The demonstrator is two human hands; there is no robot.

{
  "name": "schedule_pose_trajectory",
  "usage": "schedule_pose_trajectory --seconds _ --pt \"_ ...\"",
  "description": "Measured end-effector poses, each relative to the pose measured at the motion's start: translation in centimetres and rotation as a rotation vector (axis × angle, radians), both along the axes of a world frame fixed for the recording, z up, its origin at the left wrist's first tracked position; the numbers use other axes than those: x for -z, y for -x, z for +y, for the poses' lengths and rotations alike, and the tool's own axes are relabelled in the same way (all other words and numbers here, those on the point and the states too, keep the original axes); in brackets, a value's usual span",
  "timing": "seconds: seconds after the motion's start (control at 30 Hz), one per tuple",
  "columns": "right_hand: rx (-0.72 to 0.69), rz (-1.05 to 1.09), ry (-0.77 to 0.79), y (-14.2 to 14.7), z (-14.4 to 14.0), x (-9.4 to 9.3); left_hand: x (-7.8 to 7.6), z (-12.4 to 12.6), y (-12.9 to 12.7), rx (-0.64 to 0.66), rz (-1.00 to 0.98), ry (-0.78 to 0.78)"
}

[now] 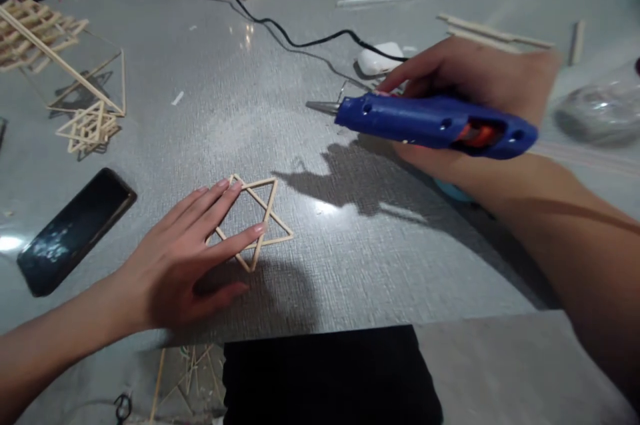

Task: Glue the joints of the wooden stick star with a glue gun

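Mid-gluing, left hand [187, 258] lies open, pinning a stick star [255, 222] near the worktop's [380, 265] front edge; right hand [475, 88] grips a glue gun [430, 122], seemingly needing aim at a joint.

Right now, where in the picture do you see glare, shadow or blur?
Head view: glare spots shine on the grey table right of the stick star; the blue glue gun and right hand cast a dark shadow below them; the left hand shades the table beside the star; the right wrist and the clear object at the right edge look blurred.
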State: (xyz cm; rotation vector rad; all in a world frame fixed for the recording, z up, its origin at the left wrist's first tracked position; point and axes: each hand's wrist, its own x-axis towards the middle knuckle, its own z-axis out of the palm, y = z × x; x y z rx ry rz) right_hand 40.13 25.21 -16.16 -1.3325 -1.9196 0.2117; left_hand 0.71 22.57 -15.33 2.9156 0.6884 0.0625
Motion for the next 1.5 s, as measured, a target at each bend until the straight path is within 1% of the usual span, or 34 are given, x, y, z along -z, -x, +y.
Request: schedule_pose_trajectory --seconds 0.1,0.3,0.47,0.6,0.73,0.9,0.97,1.03,1.13,1.17,1.23,1.3,1.4,1.5 --pt "-0.03 0.034 -0.083 0.4 -0.1 -0.1 0.0 0.1 0.1 0.017 -0.001 0.007" --pt "-0.023 0.065 -0.144 0.8 0.2 0.2 0.0 -0.1 0.1 -0.009 -0.023 0.001" --pt "-0.01 0.066 -0.13 0.6 0.4 0.2 0.0 -0.2 0.1 0.005 -0.027 -0.016" --pt "-0.022 0.033 -0.15 0.4 0.3 0.0 -0.2 -0.3 0.0 -0.008 -0.018 -0.031" --pt "-0.009 0.039 -0.139 0.3 0.4 0.0 -0.2 -0.4 0.0 -0.015 -0.029 -0.027" --pt "-0.004 0.089 -0.169 0.5 0.5 -0.3 0.2 -0.3 0.3 -0.07 -0.09 -0.019" --pt "0.013 0.094 -0.151 0.5 0.5 -0.4 0.0 0.1 0.5 -0.102 -0.089 0.011" --pt "0.021 0.098 -0.143 0.4 0.5 -0.5 -0.7 0.7 0.7 -0.107 -0.069 0.045" --pt "0.019 0.099 -0.153 0.1 0.7 -0.3 -2.7 2.2 0.7 -0.06 -0.035 0.025" --pt "0.014 0.097 -0.15 0.0 0.8 -0.2 -3.5 2.8 0.7 -0.032 0.003 0.029" --pt "0.005 0.089 -0.141 -0.3 1.0 0.0 -5.1 4.0 0.5 0.024 0.112 0.09" --pt "0.001 0.085 -0.137 -0.6 1.2 0.2 -6.3 5.2 0.2 0.071 0.189 0.129" --pt "0.008 0.087 -0.132 -0.9 1.4 0.5 -7.5 6.5 -0.1 0.068 0.252 0.166" --pt "0.019 0.095 -0.125 -1.2 1.5 0.9 -7.7 7.2 -0.2 0.077 0.282 0.169"
